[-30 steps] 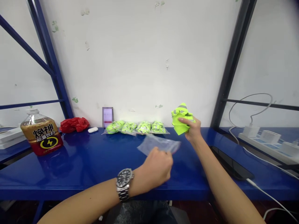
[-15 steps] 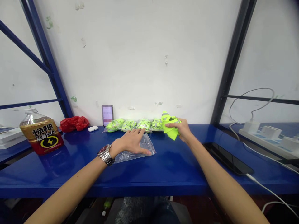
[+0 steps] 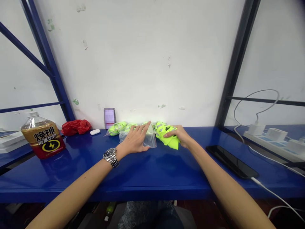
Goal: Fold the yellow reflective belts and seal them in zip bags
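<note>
My left hand (image 3: 136,138), with a steel watch on its wrist, has its thumb and fingers around a clear plastic bag (image 3: 152,141). The bag is tilted up off the table in front of the packed bundles. In my right hand (image 3: 183,135) is a crumpled fluorescent yellow reflective vest (image 3: 168,135) with grey strips, its lower corner hanging down. Several similar yellow bundles in clear bags, such as the leftmost bundle (image 3: 118,128), lie in a row along the wall, partly hidden by my left hand and the vest.
On the blue table (image 3: 152,178) a large drink bottle (image 3: 44,136) stands at left, near a red plastic bag (image 3: 76,126) and a small white case (image 3: 95,131). A phone (image 3: 109,118) leans on the wall. At right lie a charging phone (image 3: 231,160) and a power strip (image 3: 276,143).
My left hand has moved away from me with the clear bag, which lay flat before and is now raised. My right hand has brought the vest slightly left and lower.
</note>
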### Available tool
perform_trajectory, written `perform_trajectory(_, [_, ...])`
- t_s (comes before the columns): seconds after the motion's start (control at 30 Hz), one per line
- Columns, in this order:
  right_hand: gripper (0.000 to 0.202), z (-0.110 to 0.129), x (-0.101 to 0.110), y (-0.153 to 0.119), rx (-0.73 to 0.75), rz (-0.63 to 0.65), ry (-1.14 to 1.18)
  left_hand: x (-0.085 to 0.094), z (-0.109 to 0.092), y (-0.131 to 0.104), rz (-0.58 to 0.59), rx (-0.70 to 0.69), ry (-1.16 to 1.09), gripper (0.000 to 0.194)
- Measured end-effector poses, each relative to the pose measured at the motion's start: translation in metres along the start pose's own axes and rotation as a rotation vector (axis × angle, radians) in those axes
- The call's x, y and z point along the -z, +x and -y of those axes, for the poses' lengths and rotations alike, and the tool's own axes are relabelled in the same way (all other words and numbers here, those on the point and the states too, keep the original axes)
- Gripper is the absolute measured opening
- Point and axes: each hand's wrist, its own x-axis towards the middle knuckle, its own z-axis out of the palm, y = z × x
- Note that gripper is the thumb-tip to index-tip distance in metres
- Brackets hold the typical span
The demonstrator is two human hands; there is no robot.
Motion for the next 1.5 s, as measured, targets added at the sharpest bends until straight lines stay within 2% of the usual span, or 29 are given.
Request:
perform_trajectory(0.1, [0.034,0.002,-0.004,-0.003,-0.020,0.056,-0.032,-0.004,0.005,-0.003,-0.060,-0.029,0.009,0.106])
perform_trajectory(0.27, [0.031,0.001,-0.008,-0.003,-0.015,0.149,-0.123,-0.008,0.003,-0.002,-0.071,-0.097,0.035,0.098])
perform_trajectory(0.47, [0.035,-0.004,-0.013,-0.001,0.080,0.138,-0.301,-0.002,-0.011,0.001,-0.060,-0.181,0.025,0.091])
perform_trajectory(0.7, [0.028,-0.002,-0.022,-0.002,0.141,0.092,-0.529,-0.005,-0.024,0.003,-0.031,-0.237,0.011,0.090])
perform_trajectory(0.83, [0.040,-0.005,-0.024,-0.001,0.174,0.118,-0.515,-0.007,-0.023,0.002,-0.041,-0.255,0.007,0.092])
perform_trajectory(0.93, [0.045,-0.006,-0.024,-0.001,0.180,0.206,-0.458,-0.008,-0.021,-0.001,-0.063,-0.258,-0.012,0.096])
perform_trajectory(1.07, [0.041,-0.008,-0.023,-0.004,0.135,0.347,-0.375,-0.006,-0.022,-0.004,-0.071,-0.283,-0.060,0.097])
perform_trajectory(1.13, [0.038,-0.009,-0.023,-0.005,0.119,0.376,-0.328,-0.004,-0.023,-0.004,-0.058,-0.296,-0.065,0.097])
perform_trajectory(1.2, [0.035,-0.011,-0.024,-0.005,0.120,0.361,-0.282,-0.003,-0.025,-0.002,-0.039,-0.295,-0.052,0.097])
perform_trajectory(1.37, [0.028,-0.023,-0.036,-0.002,0.170,0.219,-0.203,-0.005,-0.028,-0.001,-0.008,-0.296,-0.043,0.099])
perform_trajectory(1.5, [0.018,-0.031,-0.043,0.002,0.252,0.053,-0.311,-0.009,-0.028,-0.002,-0.026,-0.297,-0.089,0.100])
